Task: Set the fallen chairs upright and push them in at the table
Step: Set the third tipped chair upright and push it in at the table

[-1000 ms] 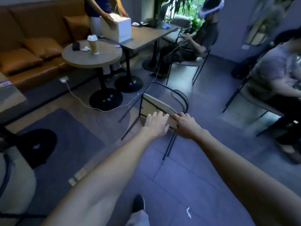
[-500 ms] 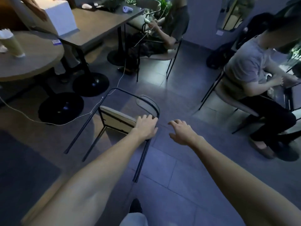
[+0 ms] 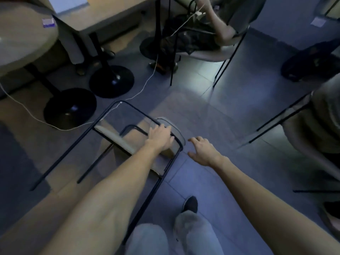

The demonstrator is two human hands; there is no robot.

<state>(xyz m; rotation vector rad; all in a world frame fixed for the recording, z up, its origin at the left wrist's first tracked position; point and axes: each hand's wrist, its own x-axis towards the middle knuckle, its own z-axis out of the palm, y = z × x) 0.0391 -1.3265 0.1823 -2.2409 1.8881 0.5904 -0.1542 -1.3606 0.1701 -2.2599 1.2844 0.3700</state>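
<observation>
The chair [image 3: 117, 139] lies tipped over on the floor [image 3: 211, 111], just in front of the black round foot [image 3: 70, 109] of the round table [image 3: 22, 39]. Its pale seat stands on edge, its thin black legs reach toward the lower left and toward the person's own legs [image 3: 150, 240], and its grey backrest is at the right end.

The left hand [image 3: 159, 138] is on the chair's frame beside the backrest, palm down. Its fingers are bent over the upper black tube and hold it. The right hand [image 3: 202, 150] hangs over the floor just to the right of the chair, apart from it. Its fingers are spread and relaxed, with nothing in them.

A white cable [image 3: 145, 87] runs across the floor and crosses the far corner of the chair's frame. A second black foot [image 3: 112, 81] stands behind the first, under the long table [image 3: 110, 17].

A white box [image 3: 70, 2] sits on that table, cut off by the top edge, and its inside cannot be seen. A dark bag [image 3: 311, 61] rests on the floor at the right edge. Whether it holds anything cannot be told.

One person sits on a chair at the top [image 3: 220, 24], and another sits at the right edge [image 3: 323, 115]. The wearer's dark shoe [image 3: 190, 204] is planted on the floor near the bottom.
</observation>
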